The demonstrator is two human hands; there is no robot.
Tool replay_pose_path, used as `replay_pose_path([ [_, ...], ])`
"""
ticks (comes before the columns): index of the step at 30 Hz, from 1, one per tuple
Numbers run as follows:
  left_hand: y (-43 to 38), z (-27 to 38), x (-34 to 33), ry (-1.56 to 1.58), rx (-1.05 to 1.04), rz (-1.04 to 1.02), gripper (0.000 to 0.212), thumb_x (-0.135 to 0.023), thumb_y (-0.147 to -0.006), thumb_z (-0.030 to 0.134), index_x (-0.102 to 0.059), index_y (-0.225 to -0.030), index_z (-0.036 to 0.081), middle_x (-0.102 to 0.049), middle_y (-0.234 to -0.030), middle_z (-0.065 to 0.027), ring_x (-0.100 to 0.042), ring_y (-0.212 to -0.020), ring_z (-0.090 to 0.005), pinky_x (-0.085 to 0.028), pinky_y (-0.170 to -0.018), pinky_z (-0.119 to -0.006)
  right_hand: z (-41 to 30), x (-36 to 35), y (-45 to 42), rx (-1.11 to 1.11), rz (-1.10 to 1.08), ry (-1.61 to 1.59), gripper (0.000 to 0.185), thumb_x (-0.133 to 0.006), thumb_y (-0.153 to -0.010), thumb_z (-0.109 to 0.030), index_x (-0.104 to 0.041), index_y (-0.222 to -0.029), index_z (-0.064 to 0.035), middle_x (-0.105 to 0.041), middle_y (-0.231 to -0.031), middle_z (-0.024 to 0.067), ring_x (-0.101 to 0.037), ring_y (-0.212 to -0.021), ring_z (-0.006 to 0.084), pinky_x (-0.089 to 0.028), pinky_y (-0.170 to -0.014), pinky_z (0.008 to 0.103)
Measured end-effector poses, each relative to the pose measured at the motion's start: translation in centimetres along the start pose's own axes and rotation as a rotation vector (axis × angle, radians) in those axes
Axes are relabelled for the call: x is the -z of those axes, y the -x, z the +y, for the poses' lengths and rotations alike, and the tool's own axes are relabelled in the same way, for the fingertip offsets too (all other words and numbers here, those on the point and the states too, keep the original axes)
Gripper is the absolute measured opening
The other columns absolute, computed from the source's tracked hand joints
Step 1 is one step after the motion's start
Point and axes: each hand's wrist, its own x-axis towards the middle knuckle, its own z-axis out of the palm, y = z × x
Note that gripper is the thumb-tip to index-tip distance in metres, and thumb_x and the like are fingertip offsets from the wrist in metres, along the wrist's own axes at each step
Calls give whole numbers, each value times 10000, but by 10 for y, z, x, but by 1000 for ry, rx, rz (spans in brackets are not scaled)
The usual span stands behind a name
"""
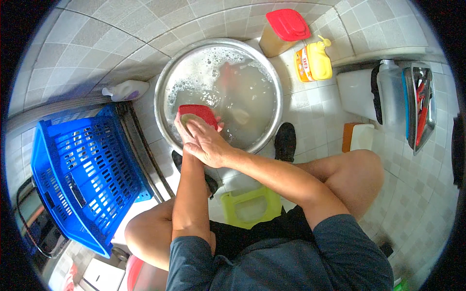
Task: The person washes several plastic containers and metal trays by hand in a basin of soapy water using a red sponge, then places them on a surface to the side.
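Note:
Over the near left part of a round metal basin point(279, 85), my left hand point(181, 128) holds a red plastic piece point(199, 112), perhaps a lid or a small container. Its fingertips show at the piece's right edge. My right hand point(209, 145) crosses over the left one and presses a pale greenish scrubbing pad point(189, 118) against the red piece. Much of the pad is hidden under the fingers. Cloudy water with suds point(214, 58) fills the basin. A blurred red thing point(227, 72) and a pale object point(241, 115) lie under the surface.
Left of the basin stands a blue plastic basket point(94, 171), with a white bottle point(129, 90) behind it. Beyond the basin's right side are a red-lidded container point(278, 42) and a yellow detergent jug point(314, 62). Farther right, a metal tray point(427, 120) holds red-handled tools. A yellow-green stool point(233, 209) is below me.

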Motion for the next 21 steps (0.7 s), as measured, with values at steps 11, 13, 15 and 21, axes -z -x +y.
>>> replay_pose_path([
  [11, -13, -10, -17, -56, -82, 94, 642, -502, -894, 639, -578, -1257, 115, -629, -1226, -120, -588, -1136, -335, -475, -989, -490, 20, -1, -2, 13, 92, -10, 640, -460, -995, -420, -427, -1401, 74, -446, -1424, 266, -387, -1360, 444, -295, -1150, 507],
  [13, -10, -10, -14, -57, -118, 118, 663, -495, -889, 646, -573, -1261, 102, -627, -1212, -140, -590, -1120, -351, -478, -980, -501, 27, 6, -10, -3, -24, 2, 653, -465, -995, -421, -416, -1412, 80, -423, -1443, 268, -382, -1360, 440, -294, -1146, 514],
  [15, -16, -26, -25, -112, -196, 160, 685, -487, -885, 653, -568, -1265, 90, -625, -1197, -160, -592, -1105, -367, -480, -972, -513, 44, 15, -6, -97, 130, 298, 627, -476, -983, -405, -450, -1390, 71, -448, -1400, 259, -423, -1287, 452, -319, -1113, 532],
  [21, -2, -10, -14, 24, -96, 121, 749, -464, -870, 673, -553, -1278, 51, -618, -1154, -219, -598, -1060, -414, -487, -947, -546, 3, -7, 2, -72, -22, -56, 644, -433, -1011, -473, -458, -1366, 64, -456, -1372, 267, -400, -1310, 465, -292, -1133, 528],
])
